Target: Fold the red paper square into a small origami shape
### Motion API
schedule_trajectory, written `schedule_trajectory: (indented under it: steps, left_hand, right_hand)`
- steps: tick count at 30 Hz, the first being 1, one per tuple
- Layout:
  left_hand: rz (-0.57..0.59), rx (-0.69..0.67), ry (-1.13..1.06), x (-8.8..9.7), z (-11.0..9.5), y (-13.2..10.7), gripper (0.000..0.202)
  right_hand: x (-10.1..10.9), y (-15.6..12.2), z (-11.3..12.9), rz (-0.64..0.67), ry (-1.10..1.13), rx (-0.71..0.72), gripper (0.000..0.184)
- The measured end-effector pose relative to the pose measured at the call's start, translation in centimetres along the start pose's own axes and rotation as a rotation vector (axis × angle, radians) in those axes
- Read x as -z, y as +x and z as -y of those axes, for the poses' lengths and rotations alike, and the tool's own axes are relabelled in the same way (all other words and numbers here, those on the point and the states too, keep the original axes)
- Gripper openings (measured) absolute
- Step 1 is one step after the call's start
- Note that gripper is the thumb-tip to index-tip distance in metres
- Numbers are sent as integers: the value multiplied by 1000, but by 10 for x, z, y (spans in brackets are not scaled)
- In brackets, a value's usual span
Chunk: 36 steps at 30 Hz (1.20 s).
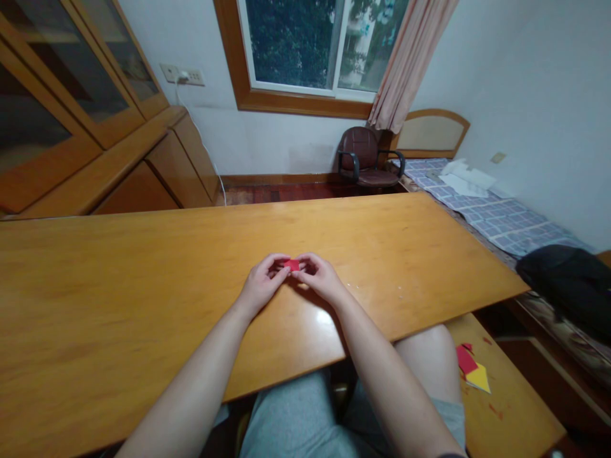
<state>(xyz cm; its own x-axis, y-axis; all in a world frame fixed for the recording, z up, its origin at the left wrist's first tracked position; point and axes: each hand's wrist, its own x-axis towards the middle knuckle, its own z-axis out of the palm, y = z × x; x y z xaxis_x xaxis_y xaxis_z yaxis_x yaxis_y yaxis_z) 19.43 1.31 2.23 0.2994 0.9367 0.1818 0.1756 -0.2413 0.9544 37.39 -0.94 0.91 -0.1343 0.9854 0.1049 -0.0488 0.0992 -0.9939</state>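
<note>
A small folded piece of red paper (292, 264) is pinched between both of my hands just above the wooden table (143, 273). My left hand (263, 282) grips its left side with curled fingers. My right hand (319, 276) grips its right side the same way. Most of the paper is hidden by my fingertips. Both forearms reach forward over the table's near edge.
A wooden bench (506, 394) at my right carries red paper scraps (465, 359) and a yellow piece (478, 378). A dark bag (568, 280) lies on the bed (501, 216) at the right. A brown armchair (367, 159) stands under the window; wooden cabinets (95, 127) line the left wall.
</note>
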Motion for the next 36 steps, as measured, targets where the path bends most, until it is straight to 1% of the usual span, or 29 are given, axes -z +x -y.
schedule_trajectory:
  steps: [7, 12, 17, 21, 27, 31, 36]
  left_hand:
    - [8, 23, -34, 2, 1, 1, 28]
    - [-40, 33, -43, 2, 3, 4, 24]
    - [-66, 61, -97, 1, 6, 6, 24]
    - [-55, 71, -107, 1, 10, 7, 25]
    - [-18, 44, -79, 2, 14, 5, 23]
    - [-9, 34, -33, 3, 10, 4, 21]
    - [6, 17, -3, 3, 4, 2, 21]
  right_hand:
    - [-1, -1, 3, -3, 12, -11, 33]
    - [-2, -2, 7, 4, 45, -12, 35]
    - [0, -1, 3, -7, 81, -4, 41]
    - [1, 0, 0, -12, 78, 15, 44]
    - [1, 0, 2, -7, 46, -6, 37]
    - [0, -1, 6, -5, 12, -25, 31]
    - [0, 0, 7, -27, -22, -32, 28]
